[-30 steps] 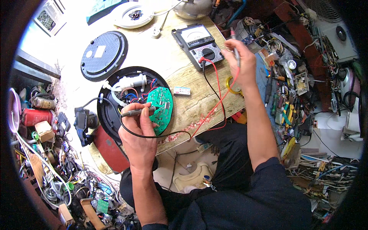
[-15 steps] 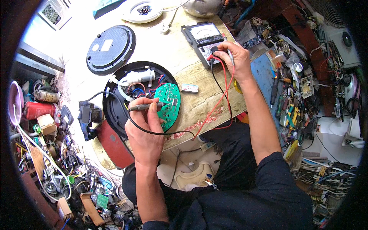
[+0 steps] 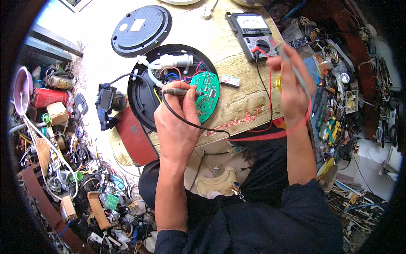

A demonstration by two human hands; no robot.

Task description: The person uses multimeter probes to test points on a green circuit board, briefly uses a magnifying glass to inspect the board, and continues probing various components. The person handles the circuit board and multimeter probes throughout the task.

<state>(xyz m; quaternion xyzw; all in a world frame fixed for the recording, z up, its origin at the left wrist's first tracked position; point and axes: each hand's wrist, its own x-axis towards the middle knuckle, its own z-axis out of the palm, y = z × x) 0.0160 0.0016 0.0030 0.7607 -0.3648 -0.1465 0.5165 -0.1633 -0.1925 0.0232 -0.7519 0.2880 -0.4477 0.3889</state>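
Observation:
My left hand [image 3: 175,135] pinches a black test probe [image 3: 174,91] between thumb and fingers, its tip toward the green circuit board [image 3: 208,103]. I cannot tell whether the tip touches the board. The board sits at the right side of an opened round black housing [image 3: 146,111], beside a white cylinder [image 3: 173,62] with tubing and coloured wires. My right hand [image 3: 296,97], smeared by motion, grips the grey and red test probe [image 3: 289,55] over the table's right edge. An analog multimeter [image 3: 256,39] lies just beyond it, with red and black leads plugged in.
A round black cover [image 3: 144,31] lies behind the housing. To its right rests a small white box-shaped piece [image 3: 231,81]. A dark strapped device [image 3: 111,106] and a red-brown board [image 3: 134,137] are at the left. Cluttered parts [image 3: 105,203] and tools [image 3: 327,127] flank the table.
My right hand has moved off the multimeter's dial, toward me and to the right, with its probe. The whole view has shifted; my left hand keeps its probe at the board.

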